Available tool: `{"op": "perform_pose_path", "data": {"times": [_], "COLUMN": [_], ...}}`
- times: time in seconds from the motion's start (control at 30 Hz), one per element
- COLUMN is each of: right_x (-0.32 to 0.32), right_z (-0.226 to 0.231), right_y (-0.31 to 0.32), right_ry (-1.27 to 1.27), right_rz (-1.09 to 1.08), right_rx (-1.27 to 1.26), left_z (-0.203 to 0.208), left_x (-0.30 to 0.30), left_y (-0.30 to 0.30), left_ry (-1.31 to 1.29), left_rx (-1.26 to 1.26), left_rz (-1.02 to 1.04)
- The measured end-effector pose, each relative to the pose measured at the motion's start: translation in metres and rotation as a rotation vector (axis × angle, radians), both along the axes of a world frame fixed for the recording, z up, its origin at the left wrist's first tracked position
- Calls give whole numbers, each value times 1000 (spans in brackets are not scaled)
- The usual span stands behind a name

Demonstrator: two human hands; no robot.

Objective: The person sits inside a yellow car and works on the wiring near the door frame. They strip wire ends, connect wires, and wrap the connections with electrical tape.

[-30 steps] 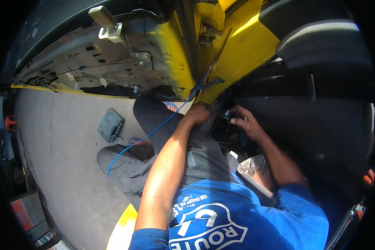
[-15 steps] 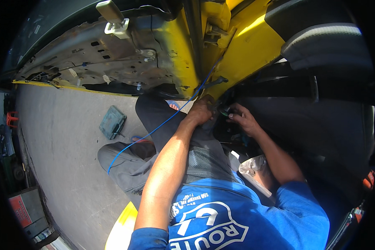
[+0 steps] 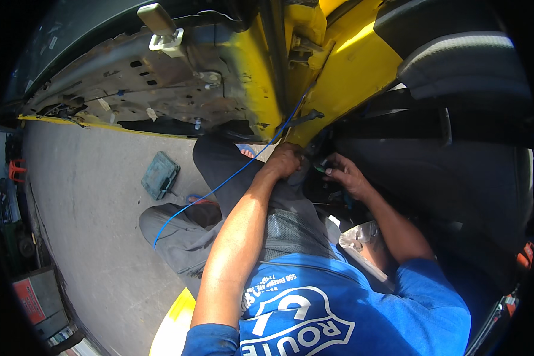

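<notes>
My left hand (image 3: 285, 160) is closed, its fingers curled beside the lower end of the yellow door pillar (image 3: 344, 65). Whatever it grips is hidden in dark shadow. Just to its right, my right hand (image 3: 347, 176) pinches a small dark-and-green piece (image 3: 320, 167) between thumb and fingers; its kind is too small to make out. A thin blue wire (image 3: 284, 126) runs from the pillar down past my left hand and across my leg to my left knee.
A stripped car door (image 3: 178, 89) hangs open at upper left. On the concrete floor (image 3: 101, 196) lies a teal tool case (image 3: 161, 174). The dark car interior (image 3: 433, 172) is to the right. Further left stand a red stool (image 3: 17, 170) and a grey box (image 3: 37, 296).
My left hand has dropped slightly and turned a little. The right hand, with the small green piece, has shifted only slightly. The blue wire lies nearly as before.
</notes>
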State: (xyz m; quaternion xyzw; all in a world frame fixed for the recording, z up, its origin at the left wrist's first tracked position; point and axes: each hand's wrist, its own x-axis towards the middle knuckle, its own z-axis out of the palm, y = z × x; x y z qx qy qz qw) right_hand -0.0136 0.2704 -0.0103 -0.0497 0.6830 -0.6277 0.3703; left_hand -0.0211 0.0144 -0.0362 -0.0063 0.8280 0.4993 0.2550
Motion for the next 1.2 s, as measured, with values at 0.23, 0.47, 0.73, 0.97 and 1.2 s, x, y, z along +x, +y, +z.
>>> {"op": "perform_pose_path", "data": {"times": [0.23, 0.47, 0.73, 0.97, 1.2], "right_x": [1, 0, 10, -43, -54], "right_z": [0, 3, -10, 9, 14], "right_y": [0, 3, -15, -36, -34], "right_ry": [15, 66, 21, 693, 668], "right_rz": [-8, 88, -117, 311, 363], "right_rx": [17, 121, -34, 428, 455], "left_z": [4, -4, -12, -6, -5], "left_x": [-7, -7, -7, -1, -1], "left_y": [3, 5, 14, 10, 11], "left_ry": [-78, 113, 227, 425, 403], "left_rx": [12, -73, -233, -123, -173], "left_rz": [44, 22, -68, -61, -94]}}
